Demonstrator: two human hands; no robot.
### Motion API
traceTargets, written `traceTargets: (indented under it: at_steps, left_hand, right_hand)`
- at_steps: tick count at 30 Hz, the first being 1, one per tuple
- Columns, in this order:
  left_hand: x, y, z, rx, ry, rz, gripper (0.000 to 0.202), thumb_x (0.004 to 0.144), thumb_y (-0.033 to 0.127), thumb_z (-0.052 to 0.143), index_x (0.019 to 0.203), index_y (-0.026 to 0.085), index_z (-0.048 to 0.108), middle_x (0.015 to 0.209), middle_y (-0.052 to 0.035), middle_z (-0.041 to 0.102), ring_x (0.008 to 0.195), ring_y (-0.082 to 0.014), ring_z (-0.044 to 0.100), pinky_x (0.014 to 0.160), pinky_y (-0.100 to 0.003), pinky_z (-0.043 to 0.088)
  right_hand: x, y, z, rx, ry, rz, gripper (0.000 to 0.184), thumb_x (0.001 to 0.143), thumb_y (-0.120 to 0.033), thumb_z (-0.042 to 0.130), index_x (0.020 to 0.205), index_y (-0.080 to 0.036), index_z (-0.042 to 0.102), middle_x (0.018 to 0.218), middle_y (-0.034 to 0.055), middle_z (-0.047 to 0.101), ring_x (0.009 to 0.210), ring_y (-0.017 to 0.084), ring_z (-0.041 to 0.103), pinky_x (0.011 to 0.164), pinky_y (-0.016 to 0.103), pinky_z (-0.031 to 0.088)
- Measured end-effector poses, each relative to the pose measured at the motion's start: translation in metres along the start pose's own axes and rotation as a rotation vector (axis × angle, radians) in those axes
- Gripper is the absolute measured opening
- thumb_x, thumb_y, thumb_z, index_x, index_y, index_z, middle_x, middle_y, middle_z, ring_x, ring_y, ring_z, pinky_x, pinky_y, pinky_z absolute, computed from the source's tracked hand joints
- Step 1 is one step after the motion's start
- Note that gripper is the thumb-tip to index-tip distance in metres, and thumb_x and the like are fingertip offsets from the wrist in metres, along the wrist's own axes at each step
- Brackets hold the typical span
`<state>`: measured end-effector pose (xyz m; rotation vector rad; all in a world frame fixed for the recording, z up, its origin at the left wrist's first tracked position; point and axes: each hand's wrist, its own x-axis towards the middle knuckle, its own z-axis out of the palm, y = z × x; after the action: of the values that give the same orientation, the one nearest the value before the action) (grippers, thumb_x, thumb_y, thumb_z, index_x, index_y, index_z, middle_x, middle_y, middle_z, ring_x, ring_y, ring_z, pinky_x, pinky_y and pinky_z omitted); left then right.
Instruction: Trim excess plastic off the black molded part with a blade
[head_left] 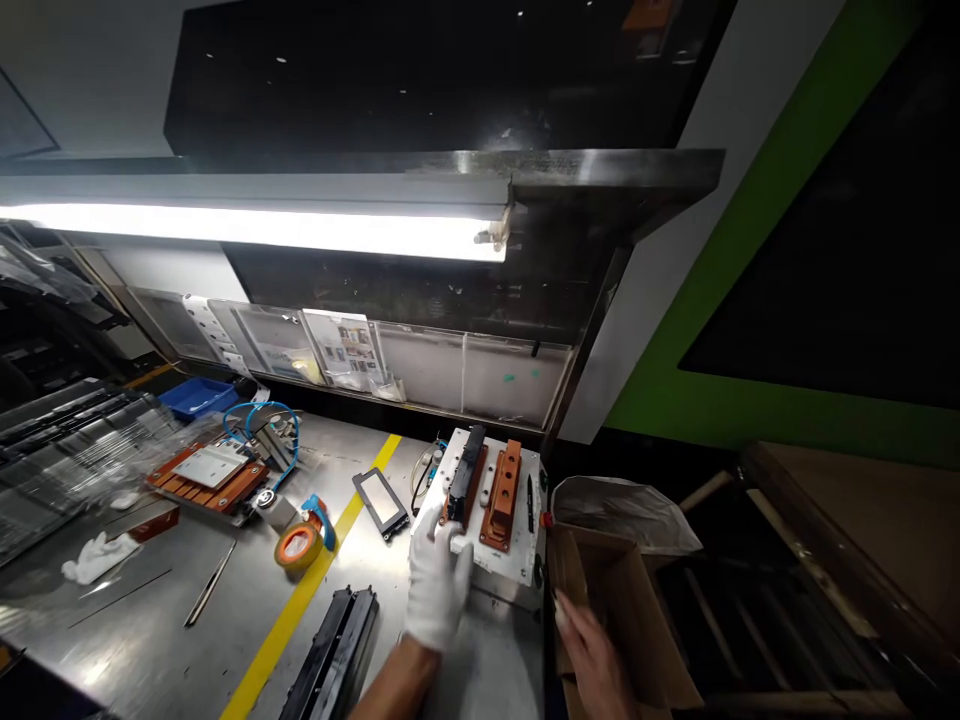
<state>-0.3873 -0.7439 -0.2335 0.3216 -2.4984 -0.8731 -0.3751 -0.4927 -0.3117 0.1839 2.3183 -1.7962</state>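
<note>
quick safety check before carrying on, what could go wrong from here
The gloved left hand is at the near end of the black part on the fixture, so a careless nudge might shift that part. The right hand looks bare and is close to the cardboard box, whose edges could scrape it.

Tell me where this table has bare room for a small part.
Bare silvery metal table lies between the thin metal tool and the yellow tape stripe. Another patch lies beyond the bright-blue curved piece, left of the stripe. Crowded: around the white-gloved left hand and the white box-shaped fixture bearing a long orange-brown block.
</note>
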Motion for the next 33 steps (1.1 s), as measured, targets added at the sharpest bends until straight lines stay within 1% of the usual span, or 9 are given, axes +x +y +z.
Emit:
traceTargets:
  at_steps: [2, 4, 6, 8, 13, 21, 24, 28, 33]
  left_hand:
    - [0.055, 0.016, 0.018, 0.163, -0.037, 0.091, 0.034, 0.094, 0.038, 0.049, 0.116, 0.019, 0.066, 0.147, -0.0183, 0.047, 0.142, -0.0347, 0.039, 0.116, -0.052, 0.038]
    - [0.096, 0.022, 0.039, 0.24, -0.09, 0.11, 0.039, 0.09, 0.036, 0.056, 0.125, 0.019, 0.064, 0.149, -0.0195, 0.046, 0.142, -0.0409, 0.037, 0.117, -0.056, 0.033]
    - [0.12, 0.019, 0.057, 0.248, -0.132, 0.105, 0.041, 0.091, 0.031, 0.053, 0.129, 0.019, 0.061, 0.144, -0.0179, 0.053, 0.135, -0.0366, 0.048, 0.114, -0.05, 0.039]
    - [0.13, 0.012, 0.071, 0.246, -0.17, 0.086, 0.039, 0.095, 0.027, 0.044, 0.129, 0.019, 0.06, 0.137, -0.0154, 0.06, 0.122, -0.0283, 0.06, 0.106, -0.041, 0.047]
    - [0.13, 0.004, 0.081, 0.305, -0.241, 0.035, 0.044, 0.098, 0.023, 0.033, 0.133, 0.015, 0.058, 0.13, -0.0188, 0.066, 0.117, -0.029, 0.064, 0.101, -0.041, 0.051]
    - [0.134, 0.007, 0.081, 0.338, -0.3, -0.011, 0.047, 0.095, 0.022, 0.031, 0.136, 0.017, 0.055, 0.131, -0.0191, 0.064, 0.115, -0.0299, 0.064, 0.099, -0.041, 0.051]
    - [0.135, 0.009, 0.082, 0.326, -0.301, -0.03, 0.046, 0.095, 0.025, 0.032, 0.132, 0.018, 0.056, 0.125, -0.0185, 0.066, 0.11, -0.0305, 0.066, 0.093, -0.042, 0.053]
    - [0.134, 0.008, 0.083, 0.328, -0.302, -0.034, 0.05, 0.093, 0.027, 0.035, 0.141, 0.021, 0.05, 0.128, -0.0205, 0.063, 0.106, -0.0331, 0.066, 0.083, -0.042, 0.055]
    - [0.136, 0.006, 0.085, 0.264, -0.231, 0.008, 0.049, 0.095, 0.029, 0.036, 0.139, 0.022, 0.054, 0.13, -0.0198, 0.064, 0.117, -0.0324, 0.063, 0.094, -0.044, 0.053]
  right_hand:
    - [0.047, -0.058, -0.001, -0.19, 0.012, -0.257, 0.057, 0.095, -0.056, 0.047, 0.143, -0.027, 0.056, 0.142, 0.0079, 0.059, 0.133, 0.027, 0.053, 0.111, 0.037, 0.044]
    - [0.089, -0.111, 0.011, -0.397, 0.0, -0.485, 0.05, 0.102, -0.044, 0.034, 0.143, -0.025, 0.054, 0.133, 0.0093, 0.063, 0.121, 0.022, 0.06, 0.103, 0.031, 0.047]
    - [0.126, -0.148, 0.03, -0.67, -0.03, -0.567, 0.047, 0.103, -0.032, 0.029, 0.142, -0.027, 0.056, 0.119, 0.0078, 0.066, 0.105, 0.019, 0.065, 0.089, 0.027, 0.051]
    - [0.154, -0.167, 0.05, -0.815, -0.057, -0.592, 0.044, 0.102, -0.027, 0.033, 0.137, -0.031, 0.06, 0.11, 0.0062, 0.066, 0.093, 0.019, 0.065, 0.077, 0.026, 0.049]
    - [0.187, -0.172, 0.073, -0.951, -0.127, -0.638, 0.04, 0.1, -0.024, 0.041, 0.13, -0.037, 0.065, 0.102, 0.0049, 0.064, 0.084, 0.018, 0.061, 0.065, 0.025, 0.04]
    - [0.197, -0.175, 0.073, -1.048, -0.179, -0.669, 0.039, 0.099, -0.025, 0.04, 0.126, -0.039, 0.064, 0.1, 0.0024, 0.063, 0.082, 0.017, 0.059, 0.06, 0.026, 0.033]
    - [0.201, -0.175, 0.074, -1.057, -0.167, -0.657, 0.038, 0.1, -0.026, 0.038, 0.122, -0.039, 0.066, 0.098, 0.0017, 0.063, 0.078, 0.015, 0.059, 0.059, 0.027, 0.032]
    - [0.201, -0.176, 0.076, -1.054, -0.146, -0.641, 0.038, 0.101, -0.027, 0.036, 0.121, -0.038, 0.067, 0.097, 0.0008, 0.063, 0.075, 0.014, 0.058, 0.061, 0.027, 0.033]
    - [0.197, -0.179, 0.082, -1.037, -0.102, -0.611, 0.038, 0.101, -0.027, 0.038, 0.121, -0.039, 0.068, 0.097, 0.001, 0.064, 0.071, 0.014, 0.057, 0.062, 0.027, 0.036]
